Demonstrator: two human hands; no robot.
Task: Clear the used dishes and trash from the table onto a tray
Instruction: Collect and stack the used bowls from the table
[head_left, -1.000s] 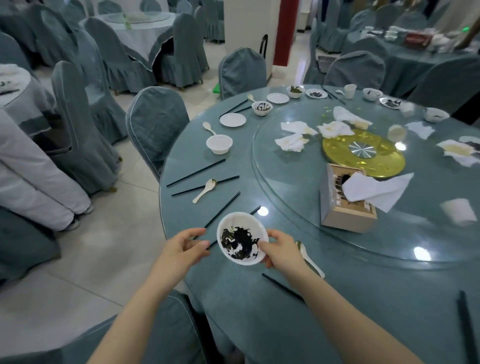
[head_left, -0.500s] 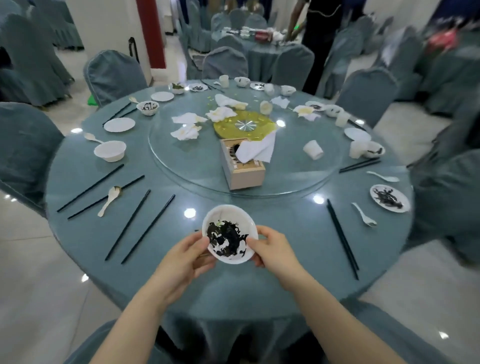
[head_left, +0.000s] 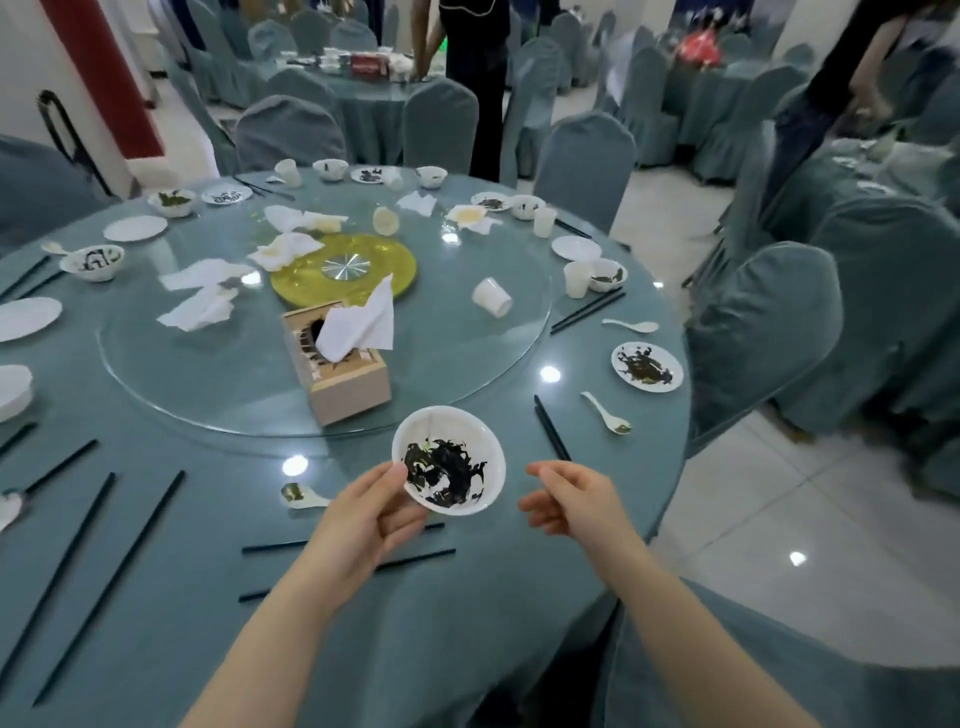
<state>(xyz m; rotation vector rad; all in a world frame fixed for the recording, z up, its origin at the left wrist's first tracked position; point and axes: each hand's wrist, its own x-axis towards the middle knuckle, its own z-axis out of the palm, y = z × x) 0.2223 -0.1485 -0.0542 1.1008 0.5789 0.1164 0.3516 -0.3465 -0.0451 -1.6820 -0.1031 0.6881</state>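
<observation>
The left hand (head_left: 363, 512) is pinching the small white bowl smeared with dark leftovers (head_left: 449, 460) in its grip near the wooden tissue box (head_left: 345, 371), while the right hand (head_left: 574, 501) is hovering beside the bowl, loosely curled, holding nothing.

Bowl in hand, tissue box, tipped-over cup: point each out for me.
bowl (head_left: 470, 434): head view, bare white inner wall above the dark scraps.
tissue box (head_left: 353, 392): head view, its plain front side.
tipped-over cup (head_left: 492, 297): head view, its side wall.

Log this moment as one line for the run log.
left hand grip: bowl with dark scraps, held above table | right hand: open, off bowl | tray: not in view
</observation>
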